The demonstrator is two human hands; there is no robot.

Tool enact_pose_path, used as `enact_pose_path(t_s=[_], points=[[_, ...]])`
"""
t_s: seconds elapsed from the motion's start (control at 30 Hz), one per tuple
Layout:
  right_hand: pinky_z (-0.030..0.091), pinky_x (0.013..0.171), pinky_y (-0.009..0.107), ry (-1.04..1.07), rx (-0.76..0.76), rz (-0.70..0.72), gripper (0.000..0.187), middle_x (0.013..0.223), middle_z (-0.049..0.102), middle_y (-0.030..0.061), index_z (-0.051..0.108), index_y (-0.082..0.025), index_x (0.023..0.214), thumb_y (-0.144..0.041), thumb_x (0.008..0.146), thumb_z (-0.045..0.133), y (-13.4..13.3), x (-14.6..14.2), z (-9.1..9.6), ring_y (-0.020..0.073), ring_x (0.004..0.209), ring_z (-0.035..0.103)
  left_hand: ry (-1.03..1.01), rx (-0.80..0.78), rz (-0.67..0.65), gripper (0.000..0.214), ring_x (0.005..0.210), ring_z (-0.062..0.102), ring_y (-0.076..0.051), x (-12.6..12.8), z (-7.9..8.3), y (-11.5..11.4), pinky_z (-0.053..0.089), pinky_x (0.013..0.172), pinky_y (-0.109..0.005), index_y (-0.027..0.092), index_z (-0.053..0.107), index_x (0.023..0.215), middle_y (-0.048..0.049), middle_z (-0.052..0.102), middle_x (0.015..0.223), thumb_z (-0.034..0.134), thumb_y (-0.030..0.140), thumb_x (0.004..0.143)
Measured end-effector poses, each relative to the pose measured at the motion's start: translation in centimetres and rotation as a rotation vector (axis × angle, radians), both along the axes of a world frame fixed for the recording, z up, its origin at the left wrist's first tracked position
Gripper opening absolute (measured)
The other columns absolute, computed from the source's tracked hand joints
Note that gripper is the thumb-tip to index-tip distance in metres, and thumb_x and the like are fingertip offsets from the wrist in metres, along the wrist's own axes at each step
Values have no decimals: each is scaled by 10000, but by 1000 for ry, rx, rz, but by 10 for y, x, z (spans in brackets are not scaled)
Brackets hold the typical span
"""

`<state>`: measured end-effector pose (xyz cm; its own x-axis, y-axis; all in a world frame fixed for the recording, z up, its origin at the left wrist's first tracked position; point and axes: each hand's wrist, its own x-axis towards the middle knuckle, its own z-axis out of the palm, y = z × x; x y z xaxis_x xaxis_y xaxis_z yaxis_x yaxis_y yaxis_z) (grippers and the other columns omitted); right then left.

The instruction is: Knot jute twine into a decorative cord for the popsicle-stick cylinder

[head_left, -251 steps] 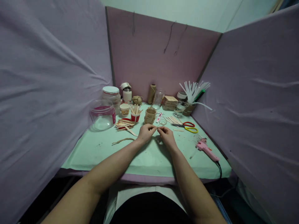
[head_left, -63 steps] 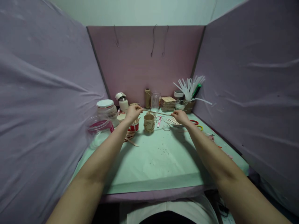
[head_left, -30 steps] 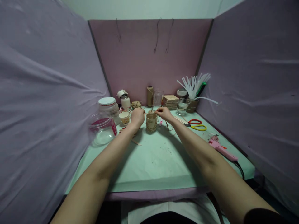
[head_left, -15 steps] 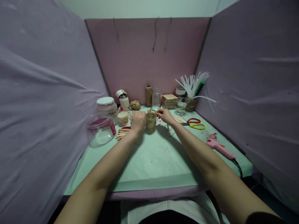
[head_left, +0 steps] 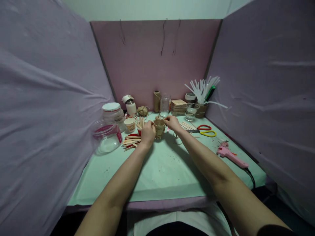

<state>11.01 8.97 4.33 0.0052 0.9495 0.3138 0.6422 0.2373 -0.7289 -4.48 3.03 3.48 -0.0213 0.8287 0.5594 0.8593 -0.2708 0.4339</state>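
A small twine-wrapped cup (head_left: 159,128) stands upright on the green table (head_left: 162,170). My left hand (head_left: 147,133) is curled against the cup's left side, fingers pinched near its rim. My right hand (head_left: 173,123) is pinched at the cup's right rim, seemingly on a thin piece of twine that is too fine to see clearly. A loose loop of twine (head_left: 177,140) lies on the table just under my right wrist.
Left of the cup lie wooden sticks (head_left: 131,141), a red cup of sticks (head_left: 140,126), a clear jar (head_left: 107,135) and a white-lidded jar (head_left: 112,111). Scissors (head_left: 204,131) and a pink glue gun (head_left: 231,156) lie on the right. Jars, a twine ball (head_left: 142,111) and white straws (head_left: 204,89) line the back.
Both hands came down from holding a stretched length of twine above the cup. They have closed in on the cup's two sides. The left hand slid slightly nearer to me.
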Motion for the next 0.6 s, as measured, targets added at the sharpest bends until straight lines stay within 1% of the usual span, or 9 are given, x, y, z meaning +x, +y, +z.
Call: enact_pose_path(t_s=[0.17, 0.23, 0.37, 0.47, 0.6], points=[[348, 524, 228, -18, -45, 8, 171, 590, 650, 43, 675, -159, 628, -261, 734, 588, 2, 1, 0, 135, 548, 540, -64, 9, -17, 171, 842, 572, -197, 1, -1, -3, 395, 752, -302, 172, 567, 865, -94, 636, 879, 397, 180, 859], [352, 537, 234, -36, -36, 5, 187, 593, 649, 49, 675, -155, 621, -268, 737, 581, 5, 1, 2, 145, 575, 550, -77, 7, -10, 180, 838, 577, -196, 1, 0, -3, 397, 754, -301, 175, 572, 866, -95, 639, 882, 392, 185, 863], [371, 593, 251, -61, -1, -56, 181, 664, 672, 67, 677, -155, 635, -256, 740, 570, 10, -3, 4, 171, 655, 576, -116, 12, 28, 190, 850, 583, -210, 2, 1, 2, 399, 758, -313, 172, 578, 874, -102, 645, 875, 390, 195, 868], [383, 603, 245, -11, 6, -72, 188, 666, 671, 65, 676, -159, 654, -267, 749, 554, 12, -6, 0, 164, 653, 576, -148, 24, 39, 193, 855, 591, -216, 3, -2, 3, 404, 759, -317, 168, 583, 887, -104, 650, 885, 392, 198, 870], [398, 585, 229, 137, -11, -72, 239, 608, 642, 42, 656, -148, 654, -288, 774, 504, 10, -7, -11, 137, 588, 558, -210, 50, 66, 180, 870, 605, -219, 4, -9, 3, 417, 780, -320, 178, 592, 897, -95, 659, 906, 415, 195, 863]])
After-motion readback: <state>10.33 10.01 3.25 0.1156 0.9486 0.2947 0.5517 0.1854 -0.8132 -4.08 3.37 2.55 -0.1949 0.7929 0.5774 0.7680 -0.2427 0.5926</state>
